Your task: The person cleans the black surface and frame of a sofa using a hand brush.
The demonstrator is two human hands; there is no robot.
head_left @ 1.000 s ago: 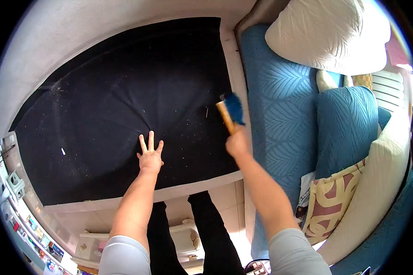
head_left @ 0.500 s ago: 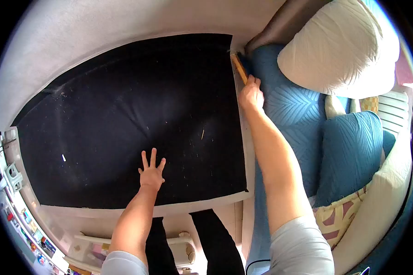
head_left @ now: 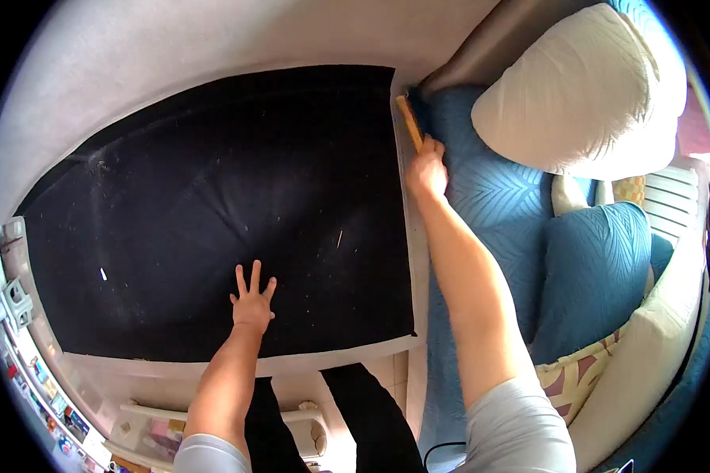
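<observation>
My left hand (head_left: 252, 304) lies flat with fingers spread on the black cloth (head_left: 158, 197), near its front edge. My right hand (head_left: 427, 167) is closed around the wooden handle of a brush (head_left: 410, 124). The brush is at the gap between the cloth's right edge and the blue couch cover (head_left: 497, 189), close to the far corner; its dark blue bristles are partly in shadow. A thin light stick (head_left: 340, 239) and a small white scrap (head_left: 103, 274) lie on the cloth, with scattered specks around them.
Right of the cloth, the couch bears a large cream cushion (head_left: 568, 94), a blue pillow (head_left: 592, 276) and a patterned cushion (head_left: 580, 378). A pale wall (head_left: 213, 35) rises behind. At the lower left is a shelf with small items (head_left: 43, 378). A pale stool (head_left: 308, 430) stands below.
My right hand has carried the brush away from me, from the cloth's right part to the far corner by the couch. My left hand remains spread on the cloth. The view has shifted.
</observation>
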